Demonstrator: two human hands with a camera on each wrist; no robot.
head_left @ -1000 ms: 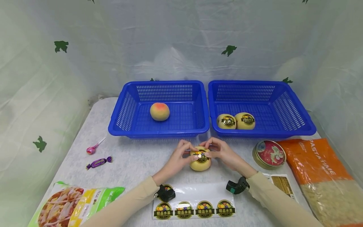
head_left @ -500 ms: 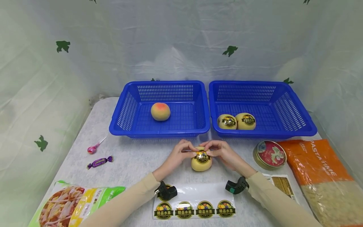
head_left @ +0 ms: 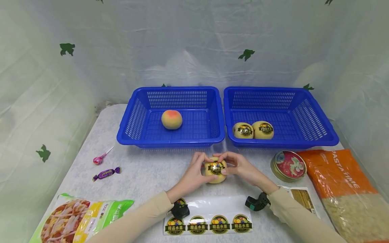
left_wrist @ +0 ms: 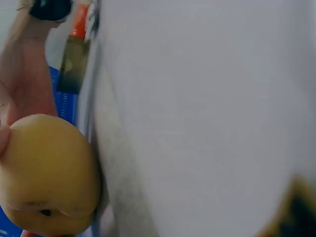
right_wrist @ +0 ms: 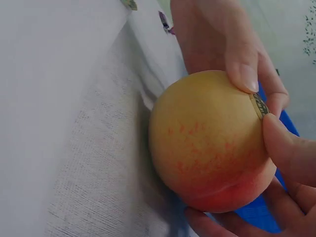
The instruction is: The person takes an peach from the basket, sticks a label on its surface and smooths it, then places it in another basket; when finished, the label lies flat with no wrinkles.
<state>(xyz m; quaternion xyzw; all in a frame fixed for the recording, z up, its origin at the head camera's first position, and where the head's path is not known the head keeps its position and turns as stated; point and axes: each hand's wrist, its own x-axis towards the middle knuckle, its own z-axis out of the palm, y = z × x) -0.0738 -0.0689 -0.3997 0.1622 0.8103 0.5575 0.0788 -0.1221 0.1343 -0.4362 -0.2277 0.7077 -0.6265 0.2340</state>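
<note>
A yellow peach with a red blush sits on the table between both hands, in front of the baskets. On its side facing the head camera is a round black-and-gold fruit sticker. My left hand grips the peach from the left, thumb at the sticker's lower left edge, fingertips on top. From the right, my right hand holds it, the thumb pressing the sticker's right edge. The right wrist view has both thumbs by the sticker. In the left wrist view, the peach shows its dimpled end.
Behind stand a blue basket with one peach and another with two stickered peaches. A sticker sheet lies in front. Right are a round tin and pasta bag; left are sweets and a food bag.
My left thumb has slid down from the sticker's upper left to its lower left edge, and the left hand has turned with it. My right thumb has shifted slightly lower on the sticker.
</note>
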